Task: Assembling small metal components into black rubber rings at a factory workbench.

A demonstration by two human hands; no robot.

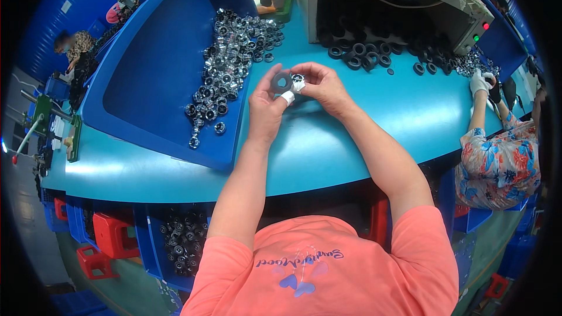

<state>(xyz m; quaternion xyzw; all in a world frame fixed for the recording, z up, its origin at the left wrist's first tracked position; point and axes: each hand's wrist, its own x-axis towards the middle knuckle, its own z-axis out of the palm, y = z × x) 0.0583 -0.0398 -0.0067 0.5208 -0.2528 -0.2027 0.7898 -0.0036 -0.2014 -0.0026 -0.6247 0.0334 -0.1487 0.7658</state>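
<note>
I see my left hand (266, 102), one finger taped white, pinching a black rubber ring (281, 82) above the teal table (404, 111). My right hand (322, 85) has its fingertips closed on a small shiny metal fitting (298, 79), touching the ring. Farther left, a pile of metal fittings (231, 64); beyond, black rings (363, 52).

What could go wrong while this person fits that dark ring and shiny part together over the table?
The black ring and small silver part are pinched only by fingertips of the left hand and right hand; either might slip. A dropped piece could roll into the heap of silver parts or the black rings.
</note>
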